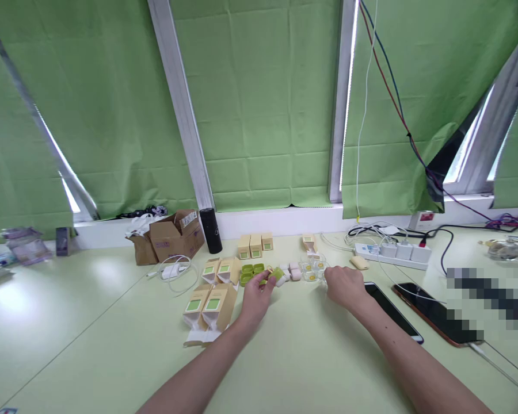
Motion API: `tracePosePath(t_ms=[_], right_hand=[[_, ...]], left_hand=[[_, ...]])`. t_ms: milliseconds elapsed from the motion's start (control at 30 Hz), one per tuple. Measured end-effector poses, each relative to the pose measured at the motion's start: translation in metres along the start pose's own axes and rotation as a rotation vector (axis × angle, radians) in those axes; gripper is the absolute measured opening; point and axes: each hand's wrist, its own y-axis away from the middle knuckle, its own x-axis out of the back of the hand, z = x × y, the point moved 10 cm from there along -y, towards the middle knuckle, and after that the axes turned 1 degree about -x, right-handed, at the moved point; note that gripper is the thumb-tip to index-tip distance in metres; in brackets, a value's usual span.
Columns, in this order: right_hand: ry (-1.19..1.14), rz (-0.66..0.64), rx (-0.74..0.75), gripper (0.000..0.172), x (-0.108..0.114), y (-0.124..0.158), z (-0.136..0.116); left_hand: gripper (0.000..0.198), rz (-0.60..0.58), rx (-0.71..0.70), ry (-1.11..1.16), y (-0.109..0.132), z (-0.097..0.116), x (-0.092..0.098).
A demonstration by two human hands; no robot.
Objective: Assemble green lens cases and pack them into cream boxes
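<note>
My left hand pinches a small green-and-white container over the middle of the table. Just behind that hand sit several green square cups. To its right are small pale pink and white pieces. My right hand is closed, fingers down, at the right side of several clear cups with yellow spots. A clear edge shows by its fingertips, but what they grip is hidden. Left of my left hand stand several beige cartons with green labels, flaps open.
More small cartons and an open carton stand farther back. A black cylinder is beside a cardboard box. Two phones lie near my right forearm, with a power strip and cables behind.
</note>
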Motion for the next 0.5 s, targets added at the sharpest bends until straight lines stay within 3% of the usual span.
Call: tracePosePath(t_ms=[200, 333, 500], right_hand=[[-0.020, -0.014, 0.089, 0.020, 0.004, 0.013, -0.034], [-0.083, 0.081, 0.288, 0.024, 0.011, 0.028, -0.075], [-0.096, 0.068, 0.445, 0.022, -0.001, 0.040, -0.106]], left_hand=[[0.062, 0.025, 0.009, -0.001, -0.001, 0.001, 0.000], [0.062, 0.052, -0.010, 0.001, -0.002, 0.001, 0.005], [0.062, 0.058, 0.000, -0.012, -0.003, 0.000, 0.006]])
